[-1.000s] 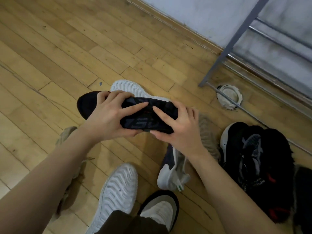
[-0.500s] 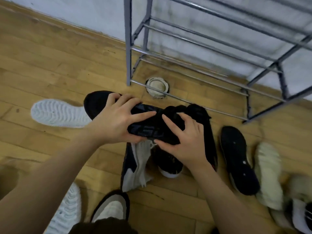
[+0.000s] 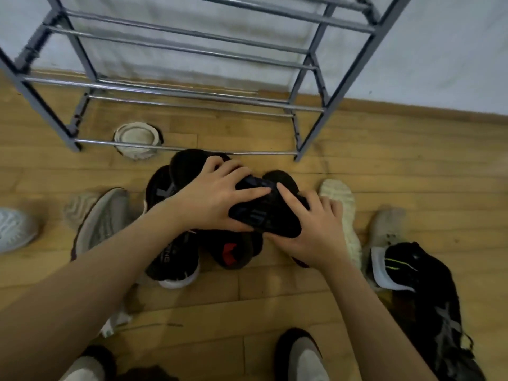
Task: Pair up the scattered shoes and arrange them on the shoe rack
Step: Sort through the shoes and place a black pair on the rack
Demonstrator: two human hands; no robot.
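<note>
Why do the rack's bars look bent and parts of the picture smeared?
Head view: the wide lens bows the shoe rack outward. Motion blur softens its bars and the grey shoe at left. Both hands, left and right, gripping the black slipper, look sharper. Lighting is soft, with faint shadows.

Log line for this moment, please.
both hands grip black shoe | above floor pile | shoe rack bare | placement pending

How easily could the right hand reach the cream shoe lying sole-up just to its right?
Probably yes, but not at once. The cream shoe lies right beside the right hand with nothing between them. However, that hand and the left hand both grip the black shoes, so it must let go first.
</note>
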